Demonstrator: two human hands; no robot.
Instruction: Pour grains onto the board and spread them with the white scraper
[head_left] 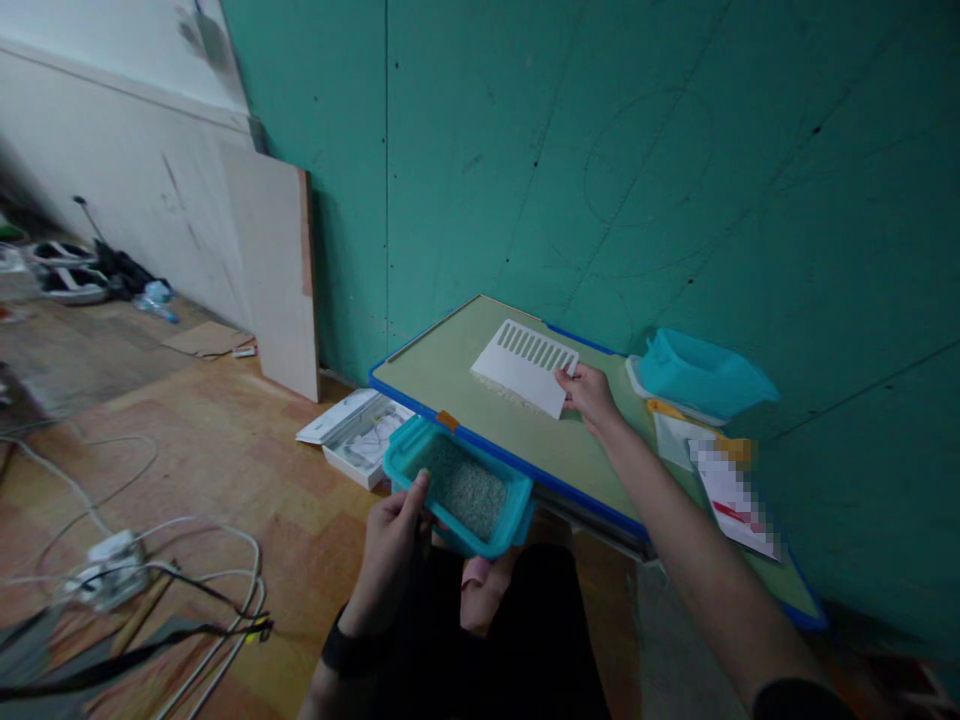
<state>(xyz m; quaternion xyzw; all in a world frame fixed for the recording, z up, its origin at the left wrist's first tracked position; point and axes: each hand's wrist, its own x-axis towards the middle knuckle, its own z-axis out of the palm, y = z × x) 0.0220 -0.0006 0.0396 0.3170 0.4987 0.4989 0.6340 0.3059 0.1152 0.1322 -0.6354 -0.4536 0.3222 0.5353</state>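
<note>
My left hand (397,540) grips the near rim of a teal plastic container (525,492), thumb over the edge. Grey granules (469,490) cover its bottom, and it sits just below the table's front edge. In my right hand (589,395) is a white slotted scraper (521,375), a flat sheet with a row of long slots along its far side. Its lower edge is tilted down to the table top (435,370), where a line of pale granules (517,396) lies along it. My right fingers pinch the sheet's right end.
A translucent teal bin (701,372) stands at the table's right, near a white and red packet (735,500). An open white box (364,435) sits on the floor at left. White cables and a power strip (116,570) lie further left. A board (274,270) leans against the wall.
</note>
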